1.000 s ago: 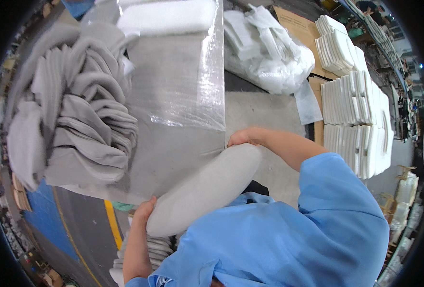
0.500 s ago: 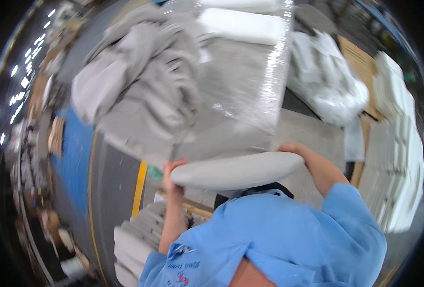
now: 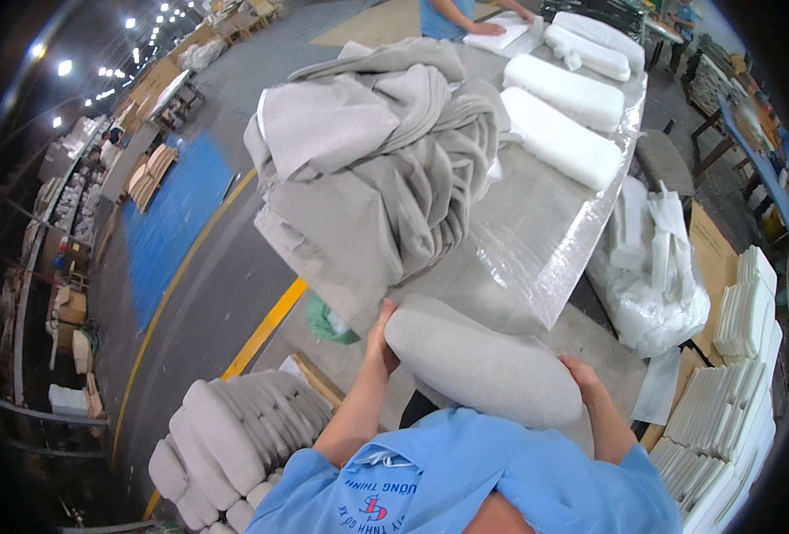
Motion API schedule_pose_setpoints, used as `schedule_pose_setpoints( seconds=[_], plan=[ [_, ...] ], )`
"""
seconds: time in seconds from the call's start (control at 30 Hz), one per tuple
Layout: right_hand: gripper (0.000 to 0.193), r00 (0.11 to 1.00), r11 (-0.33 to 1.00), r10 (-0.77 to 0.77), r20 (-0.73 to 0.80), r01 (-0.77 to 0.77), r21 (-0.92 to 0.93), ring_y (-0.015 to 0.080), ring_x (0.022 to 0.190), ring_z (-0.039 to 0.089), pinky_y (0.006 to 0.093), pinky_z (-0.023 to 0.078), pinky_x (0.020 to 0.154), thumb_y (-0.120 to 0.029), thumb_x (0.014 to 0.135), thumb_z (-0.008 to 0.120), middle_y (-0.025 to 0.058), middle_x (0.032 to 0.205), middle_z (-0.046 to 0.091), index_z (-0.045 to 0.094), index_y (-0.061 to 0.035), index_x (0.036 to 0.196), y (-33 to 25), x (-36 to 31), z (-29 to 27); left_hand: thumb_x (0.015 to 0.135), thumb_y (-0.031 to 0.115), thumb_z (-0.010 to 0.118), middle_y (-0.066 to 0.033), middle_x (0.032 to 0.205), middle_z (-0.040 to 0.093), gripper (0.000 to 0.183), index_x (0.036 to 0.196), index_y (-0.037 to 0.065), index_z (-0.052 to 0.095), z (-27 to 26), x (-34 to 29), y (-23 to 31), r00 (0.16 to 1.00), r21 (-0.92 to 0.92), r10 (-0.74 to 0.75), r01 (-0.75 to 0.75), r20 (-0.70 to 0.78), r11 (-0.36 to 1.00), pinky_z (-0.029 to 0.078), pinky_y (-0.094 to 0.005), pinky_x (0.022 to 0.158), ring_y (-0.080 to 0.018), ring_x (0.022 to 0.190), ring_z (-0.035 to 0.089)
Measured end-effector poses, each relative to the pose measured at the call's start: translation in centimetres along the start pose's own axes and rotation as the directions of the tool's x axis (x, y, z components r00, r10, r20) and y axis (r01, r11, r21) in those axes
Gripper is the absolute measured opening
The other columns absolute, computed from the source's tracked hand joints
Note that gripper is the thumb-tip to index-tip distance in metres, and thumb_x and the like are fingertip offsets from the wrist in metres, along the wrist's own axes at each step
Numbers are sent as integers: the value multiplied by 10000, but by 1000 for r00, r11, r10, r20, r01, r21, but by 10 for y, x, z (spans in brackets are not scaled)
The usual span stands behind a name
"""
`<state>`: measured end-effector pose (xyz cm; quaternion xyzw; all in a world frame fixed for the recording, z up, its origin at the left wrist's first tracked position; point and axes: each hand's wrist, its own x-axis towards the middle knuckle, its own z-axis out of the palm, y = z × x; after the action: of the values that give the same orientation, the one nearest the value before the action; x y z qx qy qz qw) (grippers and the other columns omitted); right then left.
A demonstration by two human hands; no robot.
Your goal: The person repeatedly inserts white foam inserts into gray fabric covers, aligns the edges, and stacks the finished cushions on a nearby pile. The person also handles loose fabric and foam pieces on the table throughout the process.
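A light grey, fabric-covered cushion (image 3: 483,356) is held in front of my body, close to the near edge of the table. My left hand (image 3: 382,336) grips its left end, with the thumb up along the side. At the right end, my right hand (image 3: 581,376) is closed on the cushion's edge. The fingers under the cushion are hidden on both sides. Just beyond it, a heap of loose grey fabric covers (image 3: 386,169) lies on the plastic-wrapped table (image 3: 528,240).
White padding pieces (image 3: 564,133) lie on the table's far right. A stack of grey cushions (image 3: 234,418) stands at lower left, stacked white pads (image 3: 724,400) at right. A clear bag of white material (image 3: 653,276) sits beside the table. A co-worker's hands (image 3: 501,25) handle white material at the far end.
The view has shifted, showing more of the far table and the co-worker. The cushion has tilted so its broad face shows more, its right end now lower. Both hands keep hold of it.
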<state>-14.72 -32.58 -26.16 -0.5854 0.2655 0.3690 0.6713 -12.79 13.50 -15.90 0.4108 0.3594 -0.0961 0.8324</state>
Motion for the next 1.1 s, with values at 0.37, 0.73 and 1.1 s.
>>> schedule_pose_setpoints(
  seconds=[0.37, 0.73, 1.1],
  plan=[
    [675, 737, 530, -550, -394, 672, 517, 241, 1254, 593, 435, 433, 1123, -668, 1081, 391, 77, 1300, 655, 583, -81, 1354, -9, -102, 16, 1107, 247, 579, -14, 1341, 621, 402, 1438, 21, 555, 97, 10, 36, 746, 190, 335, -521, 575, 832, 332, -295, 1150, -135, 1291, 508],
    [972, 807, 720, -589, -55, 554, 418, 248, 1375, 537, 401, 407, 1150, -135, 943, 742, 152, 1568, 498, 139, -132, 1705, 19, -135, 156, 1045, 460, 574, -87, 1137, 706, 501, 1199, -3, 687, 206, 114, 79, 913, -19, 349, -354, 209, 935, 494, -351, 947, -217, 1046, 653],
    [778, 450, 480, -877, 168, 803, 353, 167, 1122, 597, 335, 477, 986, -110, 1034, 639, 87, 1272, 645, 225, -131, 1693, -68, -65, 156, 1032, 516, 584, -98, 1351, 649, 577, 1412, 83, 625, 169, 129, 51, 939, 88, 198, -231, 282, 969, 450, -374, 1075, -248, 1221, 595]
  ],
)
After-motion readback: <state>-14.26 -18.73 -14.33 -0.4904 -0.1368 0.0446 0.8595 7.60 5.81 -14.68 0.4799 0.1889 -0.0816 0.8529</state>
